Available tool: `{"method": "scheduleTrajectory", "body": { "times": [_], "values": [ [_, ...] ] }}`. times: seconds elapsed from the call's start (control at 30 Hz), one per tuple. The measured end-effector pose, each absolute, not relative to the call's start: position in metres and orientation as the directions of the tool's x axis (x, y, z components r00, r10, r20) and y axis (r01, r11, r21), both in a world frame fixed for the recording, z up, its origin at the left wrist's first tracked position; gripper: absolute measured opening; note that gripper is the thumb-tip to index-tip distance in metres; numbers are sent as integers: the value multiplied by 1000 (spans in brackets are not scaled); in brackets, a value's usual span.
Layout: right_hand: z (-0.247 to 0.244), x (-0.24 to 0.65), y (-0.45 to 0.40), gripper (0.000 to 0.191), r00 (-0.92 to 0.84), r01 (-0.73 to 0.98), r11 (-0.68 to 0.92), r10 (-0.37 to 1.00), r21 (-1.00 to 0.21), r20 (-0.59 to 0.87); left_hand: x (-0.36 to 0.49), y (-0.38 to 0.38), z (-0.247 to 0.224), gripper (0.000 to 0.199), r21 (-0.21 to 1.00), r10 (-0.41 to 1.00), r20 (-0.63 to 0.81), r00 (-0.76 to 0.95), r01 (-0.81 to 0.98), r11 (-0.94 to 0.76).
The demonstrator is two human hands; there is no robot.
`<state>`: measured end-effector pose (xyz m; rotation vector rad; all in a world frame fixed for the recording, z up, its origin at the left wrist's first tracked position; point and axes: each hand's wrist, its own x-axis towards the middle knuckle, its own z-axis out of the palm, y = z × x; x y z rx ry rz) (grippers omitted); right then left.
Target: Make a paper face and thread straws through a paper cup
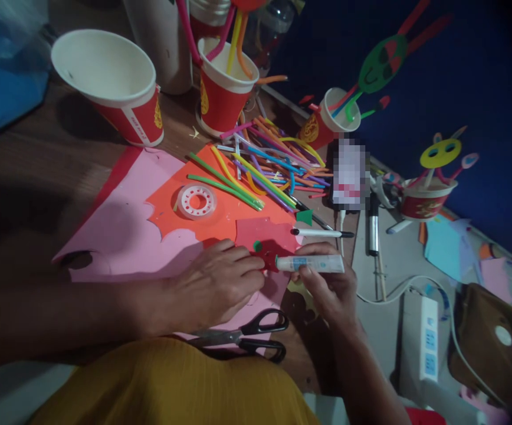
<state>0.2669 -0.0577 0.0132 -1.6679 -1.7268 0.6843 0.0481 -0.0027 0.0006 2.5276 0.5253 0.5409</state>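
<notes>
Right grip (330, 289) around tube (320, 263); paper (269, 230) edge near

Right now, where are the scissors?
In the head view, the scissors lie at the lower middle, between the left hand and the yellow clothing, handles pointing right.

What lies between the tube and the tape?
In the head view, from the tube in the right hand: red paper with a green dot, then orange paper. The left hand is beside that stretch.

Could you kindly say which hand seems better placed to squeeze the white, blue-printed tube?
Probably the right hand: it holds the tube, whose nozzle end points toward the small red paper piece beside the left hand.
</notes>
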Motion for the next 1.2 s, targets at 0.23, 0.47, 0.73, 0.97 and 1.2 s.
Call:
{"method": "scheduleTrajectory", "body": {
  "times": [0.23,0.47,0.73,0.97,1.2],
  "values": [
    [20,263,-71,20,-51,606,200,976,-770,213,55,14,27,11,952,750,-193,633,306,-13],
    [25,259,-69,31,-206,625,374,925,-685,318,58,19,39,18,902,609,-419,673,383,197],
    [25,259,-71,33,-213,607,395,917,-690,338,62,16,44,11,867,613,-461,641,474,156],
    [21,270,-76,27,4,516,307,933,-800,361,59,28,35,11,858,738,-329,589,512,-26],
    [23,271,-76,24,-16,572,216,967,-791,252,56,39,6,19,588,757,43,652,596,-546]
  ]
}}
